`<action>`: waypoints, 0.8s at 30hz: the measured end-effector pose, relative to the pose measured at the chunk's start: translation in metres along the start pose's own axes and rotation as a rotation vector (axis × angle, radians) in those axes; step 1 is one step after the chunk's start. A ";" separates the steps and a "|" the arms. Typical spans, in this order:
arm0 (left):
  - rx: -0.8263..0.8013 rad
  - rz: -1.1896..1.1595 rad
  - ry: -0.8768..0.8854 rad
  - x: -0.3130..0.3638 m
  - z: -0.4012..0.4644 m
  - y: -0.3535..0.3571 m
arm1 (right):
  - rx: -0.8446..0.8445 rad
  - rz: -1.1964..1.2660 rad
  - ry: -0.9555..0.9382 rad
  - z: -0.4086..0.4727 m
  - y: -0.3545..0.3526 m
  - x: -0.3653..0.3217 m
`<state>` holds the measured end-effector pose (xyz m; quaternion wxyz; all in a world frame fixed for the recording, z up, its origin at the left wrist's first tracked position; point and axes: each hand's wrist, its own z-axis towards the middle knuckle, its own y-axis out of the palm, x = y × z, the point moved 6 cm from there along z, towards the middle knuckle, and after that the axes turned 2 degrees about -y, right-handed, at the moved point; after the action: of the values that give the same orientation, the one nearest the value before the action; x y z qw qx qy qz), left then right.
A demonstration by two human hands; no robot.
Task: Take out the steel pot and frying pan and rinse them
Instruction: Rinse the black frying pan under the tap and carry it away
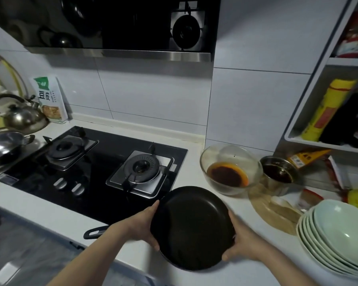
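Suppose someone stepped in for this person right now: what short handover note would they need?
Left hand and right hand: each grips a side of the black frying pan, held over the white counter edge by the gas stove; its handle points left.
Steel pot: sits left of the stove, beside the kettle.
Done: both are out.
Left: rinse both; no sink in view.

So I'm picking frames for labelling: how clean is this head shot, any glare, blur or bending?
Head view: wide-angle bending curves the shelf unit and range hood; dim, bluish light; the hood's glossy panel mirrors the burners; glare spots on the kettle and green bowls; edges are soft, while the frying pan, held by the left hand and right hand, is fairly sharp.
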<state>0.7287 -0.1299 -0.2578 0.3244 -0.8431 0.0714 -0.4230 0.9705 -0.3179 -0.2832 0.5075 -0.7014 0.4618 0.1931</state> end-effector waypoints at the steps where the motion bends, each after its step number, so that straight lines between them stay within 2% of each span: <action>1: 0.000 0.011 0.000 0.001 0.002 -0.001 | -0.004 0.009 0.003 0.001 0.000 0.000; 10: -0.062 0.024 -0.030 0.003 0.006 -0.001 | -0.041 0.073 0.017 0.002 0.006 0.003; 16: -0.036 0.021 -0.053 0.003 0.004 -0.003 | -0.044 0.095 0.040 0.001 0.008 0.000; 24: -0.075 0.080 -0.106 -0.008 0.003 -0.003 | -0.025 0.135 -0.003 0.000 0.008 -0.008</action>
<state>0.7253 -0.1225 -0.2625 0.3128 -0.8722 0.1037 -0.3616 0.9597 -0.3142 -0.2813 0.4852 -0.6746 0.5049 0.2335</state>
